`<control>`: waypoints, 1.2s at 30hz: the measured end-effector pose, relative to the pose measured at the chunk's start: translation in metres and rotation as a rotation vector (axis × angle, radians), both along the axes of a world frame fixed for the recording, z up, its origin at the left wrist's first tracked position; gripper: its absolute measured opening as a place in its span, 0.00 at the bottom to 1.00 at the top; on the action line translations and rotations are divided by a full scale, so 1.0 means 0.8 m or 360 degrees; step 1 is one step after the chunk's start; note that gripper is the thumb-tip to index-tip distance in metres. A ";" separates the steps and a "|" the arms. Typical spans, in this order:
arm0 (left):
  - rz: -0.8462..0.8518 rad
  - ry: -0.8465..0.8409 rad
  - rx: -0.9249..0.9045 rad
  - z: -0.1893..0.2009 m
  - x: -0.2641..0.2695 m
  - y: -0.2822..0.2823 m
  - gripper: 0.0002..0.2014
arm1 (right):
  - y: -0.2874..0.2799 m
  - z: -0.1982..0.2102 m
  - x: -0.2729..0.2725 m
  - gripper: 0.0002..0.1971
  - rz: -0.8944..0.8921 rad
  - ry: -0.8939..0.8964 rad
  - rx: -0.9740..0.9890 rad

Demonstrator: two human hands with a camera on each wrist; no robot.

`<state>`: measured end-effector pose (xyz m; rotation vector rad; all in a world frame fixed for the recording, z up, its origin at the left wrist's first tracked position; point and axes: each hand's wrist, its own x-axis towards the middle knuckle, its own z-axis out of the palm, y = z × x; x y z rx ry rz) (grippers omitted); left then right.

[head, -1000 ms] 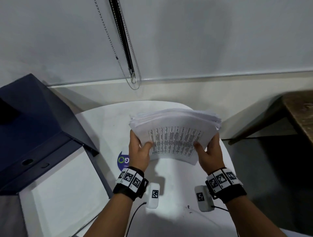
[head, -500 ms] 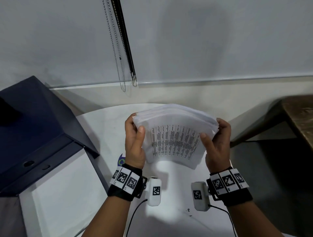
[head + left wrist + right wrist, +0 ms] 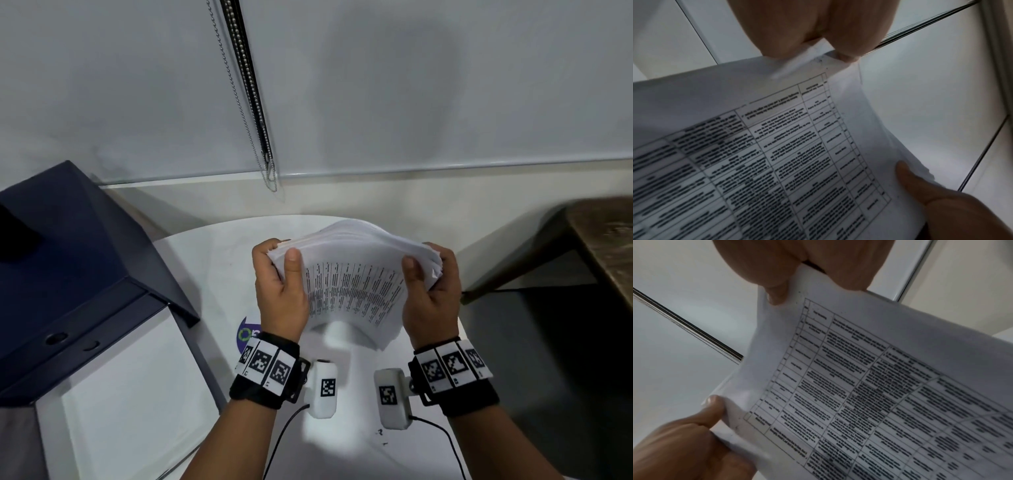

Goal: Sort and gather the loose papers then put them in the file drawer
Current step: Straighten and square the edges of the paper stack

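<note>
A thick stack of white papers (image 3: 352, 270), its near sheet printed with a table, stands on edge over the round white table (image 3: 212, 260), bowed upward in the middle. My left hand (image 3: 281, 274) grips its left edge, thumb on the printed face and fingers behind. Its right edge is gripped the same way by my right hand (image 3: 428, 284). The left wrist view shows the printed sheet (image 3: 777, 154) pinched between thumb and fingers; the right wrist view shows the same sheet (image 3: 869, 394). A dark blue file drawer unit (image 3: 68, 274) stands at the left.
A white sheet or panel (image 3: 120, 394) lies below the blue unit at the lower left. Blind cords (image 3: 253, 102) hang down the wall behind the table. A brown wooden table (image 3: 603, 246) stands at the right over dark floor. A round sticker (image 3: 246, 334) marks the tabletop.
Both hands slid up from the stack's lower corners to its upper side edges, and the stack now stands steeper and bows more.
</note>
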<state>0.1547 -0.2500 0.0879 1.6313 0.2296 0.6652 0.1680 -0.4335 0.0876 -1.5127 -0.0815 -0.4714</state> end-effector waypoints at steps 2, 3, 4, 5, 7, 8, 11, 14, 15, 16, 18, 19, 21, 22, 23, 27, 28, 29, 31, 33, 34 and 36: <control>0.0008 -0.0055 -0.0028 0.001 -0.004 -0.001 0.07 | 0.001 0.000 0.001 0.15 -0.0006 0.0005 -0.0019; -0.0002 -0.0067 -0.0052 0.003 -0.005 -0.001 0.08 | 0.002 0.000 0.001 0.15 -0.0012 0.0014 -0.0036; -0.0020 -0.0079 -0.0086 0.004 -0.006 0.000 0.09 | 0.002 0.001 0.001 0.13 -0.0012 0.0026 -0.0051; -0.0051 -0.0101 -0.0131 0.005 -0.006 0.001 0.11 | 0.002 0.001 0.001 0.10 -0.0006 0.0039 -0.0069; -0.0114 -0.0167 -0.0193 0.006 -0.006 0.004 0.18 | 0.000 0.001 0.000 0.10 0.0008 0.0058 -0.0099; -0.0139 -0.0188 -0.0207 0.006 -0.006 0.007 0.22 | 0.000 0.002 -0.001 0.12 0.0018 0.0053 -0.0094; -0.0212 -0.0174 -0.0278 0.005 -0.005 0.013 0.29 | 0.000 0.008 -0.002 0.21 0.0054 0.0026 -0.0018; -0.0280 -0.0148 -0.0351 0.007 -0.003 0.018 0.34 | -0.001 0.006 0.001 0.25 0.0093 -0.0026 0.0045; -0.0312 -0.0147 -0.0392 0.008 -0.003 0.019 0.36 | -0.003 0.003 0.003 0.25 0.0118 -0.0028 0.0070; -0.0342 -0.0129 -0.0432 0.011 -0.003 0.020 0.39 | -0.004 0.002 0.004 0.26 0.0148 -0.0016 0.0082; -0.0377 -0.0048 -0.0468 0.013 -0.002 0.020 0.44 | -0.006 -0.002 0.006 0.26 0.0174 0.0013 0.0072; -0.0377 -0.0019 -0.0467 0.014 -0.002 0.020 0.44 | -0.007 -0.005 0.008 0.27 0.0171 0.0022 0.0070; -0.0372 0.0008 -0.0439 0.015 -0.001 0.020 0.43 | -0.007 -0.007 0.010 0.28 0.0183 0.0056 0.0072; -0.0370 0.0011 -0.0418 0.014 0.001 0.019 0.40 | -0.007 -0.007 0.011 0.29 0.0191 0.0076 0.0068; -0.0353 0.0013 -0.0388 0.013 0.002 0.019 0.37 | -0.006 -0.007 0.011 0.30 0.0201 0.0086 0.0066; -0.0225 0.0039 -0.0320 0.014 0.009 0.014 0.27 | 0.000 -0.008 0.009 0.25 0.0195 0.0073 0.0062; -0.0158 0.0026 -0.0319 0.015 0.010 0.012 0.26 | 0.001 -0.008 0.008 0.23 0.0174 0.0062 0.0060; -0.0083 0.0005 -0.0323 0.018 0.011 0.010 0.25 | 0.001 -0.008 0.007 0.21 0.0148 0.0054 0.0058; 0.0045 -0.0009 -0.0351 0.024 0.014 0.007 0.21 | 0.001 -0.008 0.005 0.19 0.0110 0.0041 0.0063; 0.0148 -0.0016 -0.0387 0.026 0.016 0.008 0.18 | 0.001 -0.004 0.003 0.17 0.0090 0.0020 0.0082; 0.0178 -0.0013 -0.0414 0.025 0.017 0.010 0.16 | 0.001 -0.003 0.002 0.17 0.0075 0.0003 0.0088; 0.0146 -0.0065 -0.0502 0.026 0.016 0.010 0.13 | 0.002 0.001 0.001 0.15 0.0062 -0.0019 0.0119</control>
